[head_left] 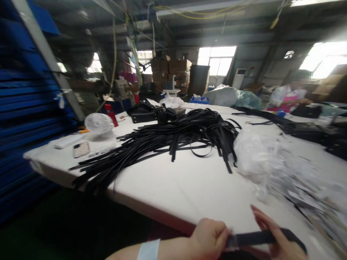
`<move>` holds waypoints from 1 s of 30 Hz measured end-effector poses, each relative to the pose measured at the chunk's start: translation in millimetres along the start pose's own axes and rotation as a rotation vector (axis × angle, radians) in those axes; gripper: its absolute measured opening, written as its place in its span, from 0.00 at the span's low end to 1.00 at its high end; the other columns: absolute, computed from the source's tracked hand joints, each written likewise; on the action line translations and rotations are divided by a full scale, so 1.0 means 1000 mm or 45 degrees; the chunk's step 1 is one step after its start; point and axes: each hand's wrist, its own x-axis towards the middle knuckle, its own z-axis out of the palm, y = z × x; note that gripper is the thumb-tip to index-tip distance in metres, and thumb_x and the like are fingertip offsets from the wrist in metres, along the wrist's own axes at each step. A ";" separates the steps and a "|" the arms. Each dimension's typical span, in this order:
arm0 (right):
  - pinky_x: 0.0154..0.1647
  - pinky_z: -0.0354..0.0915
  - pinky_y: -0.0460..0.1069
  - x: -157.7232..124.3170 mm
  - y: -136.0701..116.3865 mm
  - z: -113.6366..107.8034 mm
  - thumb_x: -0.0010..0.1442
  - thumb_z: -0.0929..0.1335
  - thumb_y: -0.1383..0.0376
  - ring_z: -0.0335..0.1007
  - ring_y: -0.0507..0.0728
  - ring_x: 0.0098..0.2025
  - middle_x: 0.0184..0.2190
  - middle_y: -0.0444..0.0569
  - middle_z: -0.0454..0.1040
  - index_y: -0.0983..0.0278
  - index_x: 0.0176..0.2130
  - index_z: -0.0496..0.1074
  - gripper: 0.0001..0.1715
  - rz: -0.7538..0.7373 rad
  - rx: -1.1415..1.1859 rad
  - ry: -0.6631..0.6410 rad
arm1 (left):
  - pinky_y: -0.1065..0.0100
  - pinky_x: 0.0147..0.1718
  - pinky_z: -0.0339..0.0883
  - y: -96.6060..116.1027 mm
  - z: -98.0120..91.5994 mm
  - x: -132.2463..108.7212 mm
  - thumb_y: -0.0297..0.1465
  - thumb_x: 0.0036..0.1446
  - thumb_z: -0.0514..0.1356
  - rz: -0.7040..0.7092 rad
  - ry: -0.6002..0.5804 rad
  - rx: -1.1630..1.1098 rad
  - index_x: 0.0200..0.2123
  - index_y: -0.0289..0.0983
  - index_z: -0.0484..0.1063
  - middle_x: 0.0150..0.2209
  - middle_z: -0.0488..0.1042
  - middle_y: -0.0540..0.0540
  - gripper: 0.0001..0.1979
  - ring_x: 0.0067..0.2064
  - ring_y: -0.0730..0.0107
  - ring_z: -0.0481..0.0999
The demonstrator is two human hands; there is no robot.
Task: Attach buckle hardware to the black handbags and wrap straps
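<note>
My left hand [210, 236] is closed on one end of a black strap [253, 238] at the bottom of the view, near the table's front edge. A bit of clear plastic shows on the strap beside its fingers. Further right, my right hand [282, 234] is at the same strap, thumb and fingers on either side of it, with some fingertips raised. The strap bends down at its right end. Beyond my hands, a large heap of black straps [189, 126] spreads over the white table [179, 187], some ends hanging over the front edge.
Crumpled clear plastic [257, 155] lies right of the heap. At the left are a white fan [99, 124], a phone [81, 149] and a red bottle [111, 115]. A person [290, 94] is at the far right by black items. Blue racks [29, 108] stand left.
</note>
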 end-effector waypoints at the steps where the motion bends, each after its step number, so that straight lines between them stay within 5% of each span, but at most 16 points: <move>1: 0.35 0.77 0.59 -0.012 -0.009 0.012 0.41 0.74 0.50 0.64 0.73 0.60 0.58 0.49 0.71 0.52 0.44 0.80 0.28 0.061 0.007 -0.124 | 0.69 0.21 0.47 0.004 0.000 0.002 0.42 0.65 0.45 0.060 0.039 -0.035 0.20 0.38 0.55 0.18 0.55 0.54 0.22 0.21 0.74 0.54; 5: 0.63 0.61 0.59 -0.030 -0.025 0.059 0.58 0.66 0.46 0.63 0.65 0.62 0.55 0.51 0.74 0.59 0.48 0.78 0.27 0.200 0.330 -0.229 | 0.69 0.25 0.51 0.017 0.001 0.010 0.41 0.67 0.41 0.193 0.087 -0.214 0.22 0.39 0.55 0.21 0.58 0.53 0.22 0.24 0.73 0.57; 8: 0.68 0.50 0.59 -0.012 -0.026 0.046 0.58 0.68 0.47 0.63 0.63 0.61 0.50 0.50 0.77 0.61 0.44 0.80 0.25 0.135 0.486 0.055 | 0.68 0.26 0.50 0.012 -0.002 0.008 0.42 0.67 0.43 0.152 0.034 -0.180 0.22 0.39 0.55 0.21 0.58 0.53 0.22 0.24 0.72 0.58; 10: 0.67 0.52 0.59 -0.001 -0.027 0.028 0.56 0.70 0.48 0.65 0.63 0.60 0.45 0.51 0.80 0.62 0.37 0.81 0.22 0.080 0.579 0.274 | 0.68 0.27 0.50 0.005 -0.003 0.006 0.43 0.66 0.43 0.113 -0.016 -0.144 0.22 0.39 0.54 0.21 0.58 0.53 0.22 0.25 0.71 0.58; 12: 0.66 0.54 0.60 0.002 -0.028 0.021 0.56 0.70 0.50 0.67 0.63 0.58 0.42 0.51 0.81 0.62 0.33 0.81 0.19 0.037 0.585 0.322 | 0.67 0.27 0.51 0.002 -0.002 0.004 0.43 0.66 0.43 0.098 -0.063 -0.134 0.22 0.39 0.54 0.21 0.58 0.53 0.22 0.25 0.70 0.58; 18: 0.65 0.54 0.60 -0.022 -0.032 0.058 0.64 0.64 0.49 0.69 0.62 0.56 0.49 0.51 0.78 0.61 0.37 0.81 0.23 0.038 0.481 -0.050 | 0.68 0.27 0.52 0.013 0.002 0.011 0.43 0.66 0.44 0.059 0.003 -0.219 0.22 0.39 0.58 0.20 0.61 0.52 0.22 0.24 0.70 0.60; 22: 0.56 0.65 0.60 -0.019 -0.050 0.046 0.63 0.62 0.45 0.76 0.62 0.47 0.42 0.52 0.81 0.61 0.41 0.79 0.27 0.085 0.801 0.043 | 0.69 0.27 0.53 0.014 -0.002 0.012 0.44 0.67 0.44 0.079 0.005 -0.293 0.22 0.39 0.58 0.20 0.61 0.52 0.23 0.24 0.70 0.61; 25: 0.50 0.68 0.58 -0.015 -0.063 0.033 0.62 0.63 0.43 0.77 0.62 0.44 0.41 0.53 0.81 0.61 0.44 0.78 0.29 0.072 0.764 0.027 | 0.69 0.27 0.54 0.016 -0.003 0.012 0.43 0.66 0.44 0.147 -0.054 -0.265 0.21 0.39 0.57 0.21 0.60 0.52 0.23 0.25 0.71 0.60; 30: 0.61 0.59 0.59 -0.027 -0.062 0.049 0.64 0.60 0.44 0.71 0.61 0.54 0.49 0.53 0.78 0.61 0.48 0.77 0.30 0.040 0.450 -0.299 | 0.70 0.27 0.57 0.037 0.001 0.021 0.40 0.66 0.45 0.207 0.051 -0.349 0.23 0.38 0.63 0.22 0.66 0.50 0.21 0.25 0.71 0.63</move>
